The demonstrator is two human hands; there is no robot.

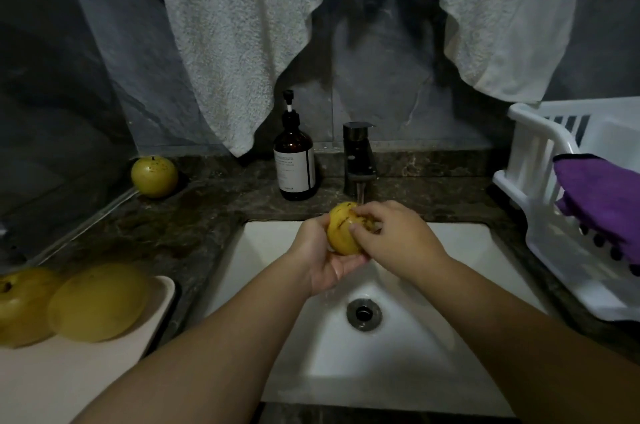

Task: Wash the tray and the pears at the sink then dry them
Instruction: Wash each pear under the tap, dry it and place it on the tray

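Under the running faucet (359, 160) my left hand (323, 255) cups a pear (341, 233) while my right hand (391, 236) rubs it with curled fingers; rinsing, next turn it.

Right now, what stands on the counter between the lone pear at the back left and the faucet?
In the head view, a brown pump bottle stands between the lone pear and the faucet; otherwise only dark counter shows.

Yellow pear (341, 233) under tap; 2 pears (97, 302) on beige tray (162, 299), L counter.
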